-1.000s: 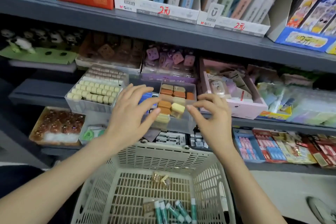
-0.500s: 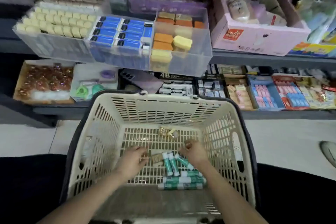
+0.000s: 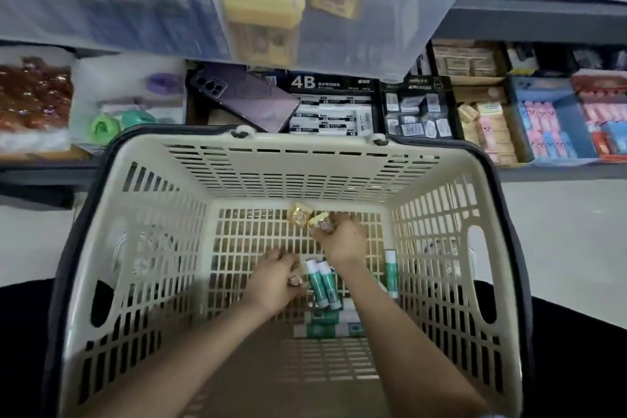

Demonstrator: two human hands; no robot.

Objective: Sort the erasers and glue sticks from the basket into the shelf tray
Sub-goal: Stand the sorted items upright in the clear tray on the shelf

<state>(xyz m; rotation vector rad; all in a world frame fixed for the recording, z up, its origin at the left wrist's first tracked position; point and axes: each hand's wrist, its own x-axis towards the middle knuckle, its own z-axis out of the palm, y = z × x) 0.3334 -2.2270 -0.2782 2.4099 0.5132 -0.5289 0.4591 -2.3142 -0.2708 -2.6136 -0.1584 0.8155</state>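
Down in the cream basket [image 3: 305, 153], a gold-wrapped eraser [image 3: 320, 220] is gripped by the right hand [image 3: 339, 243], and a small tan piece [image 3: 296, 281] is pinched by the left hand [image 3: 273, 278], right beside the green glue sticks [image 3: 324, 285].

Head view, steeply down into basket [image 3: 281, 176]

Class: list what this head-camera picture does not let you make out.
Head view: what the left hand holds, hidden by the hand itself.
Head view: number of glue sticks, partly under the right forearm.
Head view: tray contents, cut by the top edge and blurred.
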